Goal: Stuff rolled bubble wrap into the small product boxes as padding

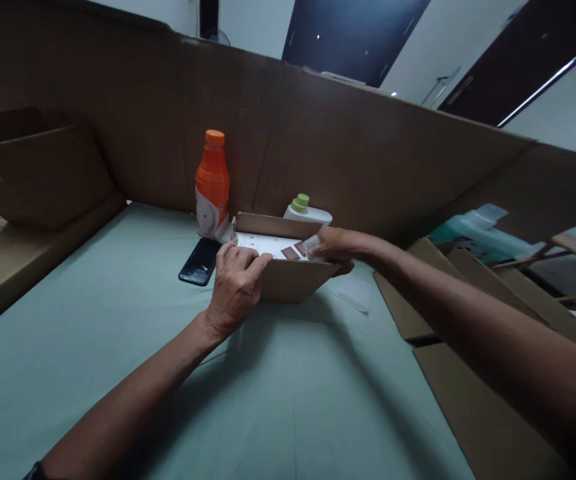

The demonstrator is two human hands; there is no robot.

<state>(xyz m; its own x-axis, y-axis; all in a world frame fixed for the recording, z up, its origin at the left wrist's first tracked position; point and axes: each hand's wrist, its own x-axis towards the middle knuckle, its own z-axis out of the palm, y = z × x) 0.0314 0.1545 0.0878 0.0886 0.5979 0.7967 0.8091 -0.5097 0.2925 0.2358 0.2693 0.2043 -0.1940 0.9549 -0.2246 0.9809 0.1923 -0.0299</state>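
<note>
Gently now: keep left hand clamped on near wall of small cardboard box, just before orange bottle; ease right hand, pinching clear packet, inside without tipping it.

Both forearms are bare from the lower picture edge to the wrists, with no sleeves in sight. The left hand and the right hand wear no gloves, and no rings can be made out on the fingers, which show short nails. A narrow dark band, perhaps a strap, crosses the left arm at the bottom edge.
</note>
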